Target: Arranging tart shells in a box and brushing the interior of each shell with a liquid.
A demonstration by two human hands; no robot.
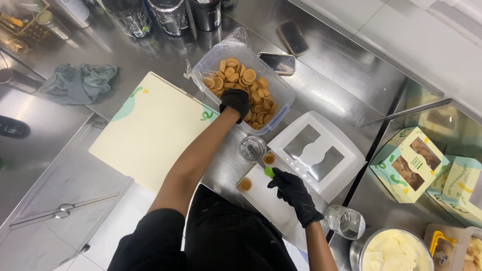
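Tart shells (pixel 244 85) are heaped in a clear plastic tub (pixel 281 93) at the far side, where the left hand (pixel 235 102) is closed over some. Two shells (pixel 245 184) are set in the near white box tray (pixel 266 200); the right hand (pixel 291 188) is clamped on a green-handled tool (pixel 269 172). Filling the tray seems underway; another shell would need careful placing beside them.

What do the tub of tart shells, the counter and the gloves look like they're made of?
Tub: clear plastic, probably; the tart shells show through its wall. Counter: brushed steel, by its grey sheen and reflections. Gloves on the left hand and right hand: thin black rubbery material, likely nitrile or latex, snug with a faint shine.
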